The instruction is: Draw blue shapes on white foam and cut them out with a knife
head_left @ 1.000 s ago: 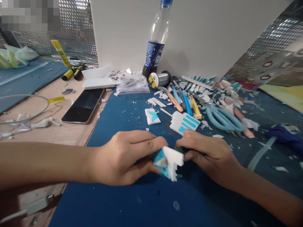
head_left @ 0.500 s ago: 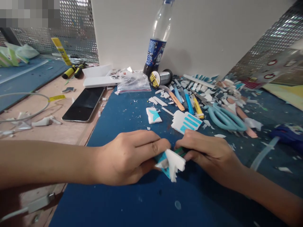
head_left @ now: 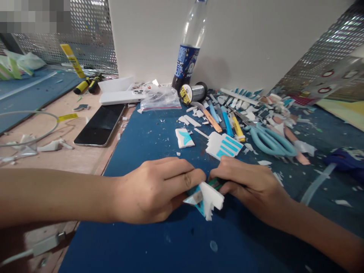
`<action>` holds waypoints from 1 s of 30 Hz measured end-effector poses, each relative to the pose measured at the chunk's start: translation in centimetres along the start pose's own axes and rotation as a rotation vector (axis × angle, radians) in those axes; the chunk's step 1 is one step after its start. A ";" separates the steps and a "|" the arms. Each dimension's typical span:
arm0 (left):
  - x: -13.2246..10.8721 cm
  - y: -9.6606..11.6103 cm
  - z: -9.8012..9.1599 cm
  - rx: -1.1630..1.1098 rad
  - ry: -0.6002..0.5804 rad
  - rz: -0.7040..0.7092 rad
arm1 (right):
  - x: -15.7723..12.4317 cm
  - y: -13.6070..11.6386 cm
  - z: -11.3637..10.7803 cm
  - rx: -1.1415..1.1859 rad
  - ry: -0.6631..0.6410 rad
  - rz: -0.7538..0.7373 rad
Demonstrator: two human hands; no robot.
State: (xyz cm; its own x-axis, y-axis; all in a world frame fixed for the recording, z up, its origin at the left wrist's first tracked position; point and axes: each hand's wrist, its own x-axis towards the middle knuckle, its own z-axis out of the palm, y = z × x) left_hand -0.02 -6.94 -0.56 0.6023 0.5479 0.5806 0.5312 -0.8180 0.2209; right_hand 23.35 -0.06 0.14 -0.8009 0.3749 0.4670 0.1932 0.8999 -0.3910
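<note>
My left hand [head_left: 159, 189] is closed on a white and blue foam piece [head_left: 212, 197] with a ragged lower edge. In my right hand [head_left: 247, 178], thumb and fingers pinch the green handle of a craft knife [head_left: 215, 184]. Its metal blade lies across the foam piece, with the tip showing on the left below my left fingers. The two hands are close together above the blue mat [head_left: 142, 250]. Just beyond them rest a small white foam square [head_left: 183, 138] with a blue shape and a white foam piece with blue stripes [head_left: 222, 146].
Scissors [head_left: 271, 140] with light blue handles and several slim tools lie beyond my right hand, before a heap of foam scraps [head_left: 253, 108]. At the back stand a bottle [head_left: 186, 57] and a wire spool [head_left: 195, 93]. A black-screened phone [head_left: 99, 125] lies left.
The knife blade now shows further out to the left past the foam piece. The foam piece has shifted very slightly; both hands stay nearly in place.
</note>
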 end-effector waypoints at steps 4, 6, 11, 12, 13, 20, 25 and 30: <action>0.0 0.0 -0.1 -0.011 0.011 -0.004 | 0.0 -0.1 0.0 -0.008 0.001 -0.011; 0.0 -0.1 -0.2 -0.047 0.024 -0.002 | 0.2 -0.2 -0.1 -0.015 0.002 -0.023; 0.0 -0.2 -0.6 -0.124 0.022 -0.001 | 0.4 -0.3 -0.2 -0.045 0.002 -0.022; 0.0 -0.2 -0.6 -0.120 0.026 0.002 | 0.4 -0.2 -0.2 -0.049 -0.002 -0.021; 0.0 -0.2 -0.6 -0.114 0.028 0.003 | 0.4 -0.2 -0.3 -0.055 -0.006 -0.021; -0.2 -0.3 -0.6 -0.144 0.056 0.004 | 0.1 0.2 -0.4 -0.092 -0.013 -0.027; -0.2 -0.2 -0.5 -0.164 0.058 -0.006 | 0.1 0.4 -0.4 -0.087 -0.005 -0.044; -0.1 -0.1 -0.2 -0.140 0.051 -0.028 | 0.0 0.4 -0.2 -0.072 0.010 -0.032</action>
State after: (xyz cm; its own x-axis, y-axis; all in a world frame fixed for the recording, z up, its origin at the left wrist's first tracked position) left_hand -0.28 -6.95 -0.46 0.5553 0.5641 0.6111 0.4568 -0.8209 0.3426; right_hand 23.51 0.36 0.10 -0.8013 0.3480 0.4866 0.2083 0.9248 -0.3184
